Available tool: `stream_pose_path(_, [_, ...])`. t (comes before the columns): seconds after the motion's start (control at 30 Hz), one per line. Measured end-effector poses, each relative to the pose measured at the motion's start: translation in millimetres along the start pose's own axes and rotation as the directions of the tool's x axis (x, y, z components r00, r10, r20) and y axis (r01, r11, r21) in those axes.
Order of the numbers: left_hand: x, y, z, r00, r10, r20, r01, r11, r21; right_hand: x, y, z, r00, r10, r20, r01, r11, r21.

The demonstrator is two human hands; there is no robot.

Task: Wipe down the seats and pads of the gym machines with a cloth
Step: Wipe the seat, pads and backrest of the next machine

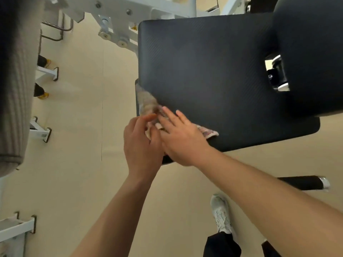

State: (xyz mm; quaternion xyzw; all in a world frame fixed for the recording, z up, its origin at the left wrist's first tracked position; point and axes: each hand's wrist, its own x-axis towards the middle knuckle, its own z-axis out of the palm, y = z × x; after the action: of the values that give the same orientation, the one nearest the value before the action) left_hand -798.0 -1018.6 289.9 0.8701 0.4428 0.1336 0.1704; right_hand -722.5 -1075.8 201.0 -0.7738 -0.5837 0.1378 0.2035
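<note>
Nearest the camera, a white shoe (pixel 220 212) stands on the floor beside the machine, so the person leans over the work; a black handle (pixel 304 182) with a chrome end projects just below the seat (pixel 213 71), its mount cut off behind the right forearm. Both hands meet at the seat's near-left corner, where the cloth (pixel 146 101) lies; the left hand (pixel 143 143) curls its fingers round a bunch of the cloth at the edge, probably to gather slack and anchor it; the right hand (pixel 183 140) lies flat with straight fingers, pressing the cloth onto the vinyl to spread wiping pressure. One end of the cloth drapes over the seat's left side; another corner shows past the right wrist; the middle is hidden under the hands, and motion blur obscures the fingertips and the cloth's pattern. Beyond, the rest of the seat is uncovered; whether it is already wiped cannot be judged. The back pad (pixel 311 43) is cut off at the right; the white frame (pixel 113 8) is cropped at the top; a grey ribbed shape (pixel 14 80) at the left edge cannot be identified.
</note>
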Motion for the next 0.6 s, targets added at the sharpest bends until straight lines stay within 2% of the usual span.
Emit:
stream_pose_path(0.07, [-14.2,-0.7,4.5,0.999,0.019,0.041,-0.018,0.999,-0.030,-38.9,-17.9,17.6,0.990,-0.139,0.021,0.139,0.990,0.007])
stream_pose_path(0.13, [-32.1,-0.7,10.3,0.991,0.070,0.112,-0.067,0.997,-0.029,-60.0,-2.8,28.0,0.993,-0.114,-0.042,0.116,0.993,0.034])
stream_pose_path(0.2, [-46.3,-0.4,17.2,0.979,0.148,0.138,-0.149,0.989,-0.003,-78.1,23.4,29.8,0.998,0.000,-0.064,0.001,1.000,0.012])
stream_pose_path(0.27, [-56.7,3.3,24.1,0.978,0.156,0.138,-0.158,0.987,0.007,-101.7,54.0,25.6,0.987,0.148,-0.061,-0.151,0.987,-0.048])
stream_pose_path(0.33, [-64.4,9.0,30.6,0.981,0.135,0.139,-0.134,0.991,-0.022,-131.1,83.6,24.3,0.912,0.403,-0.077,-0.406,0.914,-0.024])
stream_pose_path(0.4, [-70.5,13.4,36.4,0.978,0.134,0.160,-0.127,0.990,-0.055,-154.0,99.3,23.1,0.715,0.691,-0.103,-0.686,0.722,0.088])
stream_pose_path(0.47, [-74.9,16.1,38.6,0.972,0.162,0.172,-0.148,0.985,-0.090,-155.5,103.4,23.4,0.486,0.868,-0.104,-0.817,0.493,0.299])
stream_pose_path(0.53, [-77.5,16.2,36.3,0.965,0.194,0.176,-0.173,0.977,-0.127,-135.2,100.4,19.0,0.293,0.955,-0.034,-0.808,0.267,0.526])
stream_pose_path(0.6, [-77.5,12.9,29.8,0.961,0.207,0.182,-0.181,0.972,-0.147,-106.2,93.1,6.5,0.077,0.995,0.063,-0.672,0.005,0.740])
